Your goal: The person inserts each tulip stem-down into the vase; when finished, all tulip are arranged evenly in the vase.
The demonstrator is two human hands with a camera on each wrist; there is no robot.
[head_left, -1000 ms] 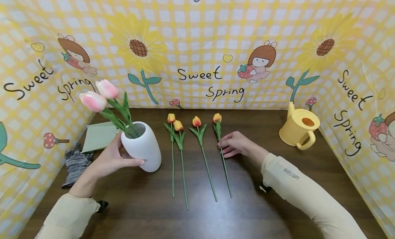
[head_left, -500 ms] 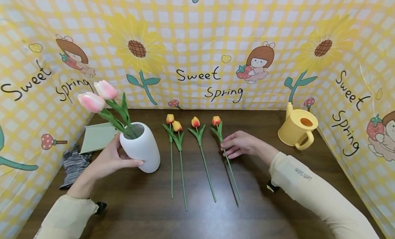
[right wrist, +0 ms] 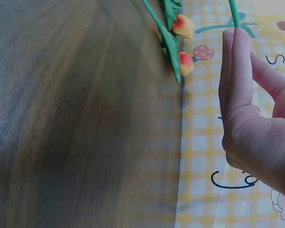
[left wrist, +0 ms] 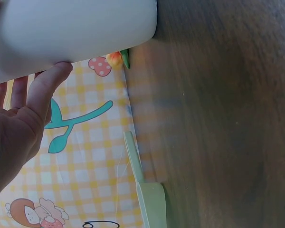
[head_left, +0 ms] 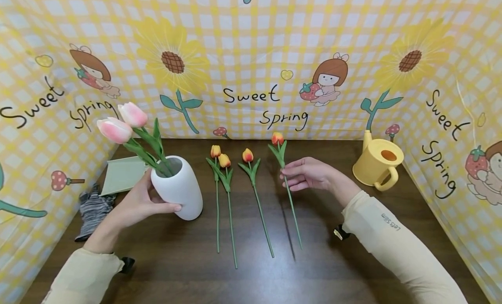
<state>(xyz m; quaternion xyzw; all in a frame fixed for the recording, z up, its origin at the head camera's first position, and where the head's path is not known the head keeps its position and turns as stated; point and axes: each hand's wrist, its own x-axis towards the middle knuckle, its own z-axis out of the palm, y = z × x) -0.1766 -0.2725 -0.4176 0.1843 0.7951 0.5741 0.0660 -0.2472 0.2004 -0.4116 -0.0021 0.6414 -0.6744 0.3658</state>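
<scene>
My left hand (head_left: 139, 201) grips a white vase (head_left: 184, 195) low on its left side, thumb across the front. Two pink-and-white tulips (head_left: 115, 129) lean left out of its mouth. In the left wrist view the vase (left wrist: 76, 33) fills the top, the fingers beneath it. My right hand (head_left: 307, 175) pinches the green stem of an orange-yellow tulip (head_left: 278, 139) just under its leaves. That stem hangs over the table, its shadow beside it. In the right wrist view the pinched stem (right wrist: 234, 12) rises from the fingertips. Another orange tulip (head_left: 248, 155) lies to its left.
Two more orange-yellow tulips (head_left: 224, 161) lie side by side between vase and right hand. A yellow watering can (head_left: 374, 164) stands at the back right. Behind the left hand are a pale green dustpan-like item (head_left: 123, 175) and a grey knitted glove (head_left: 94, 212). Checked cloth walls enclose the table.
My right hand has lifted the rightmost tulip off the table and raised it, its bloom now higher and its shadow apart from the stem. The left hand and vase stay nearly still.
</scene>
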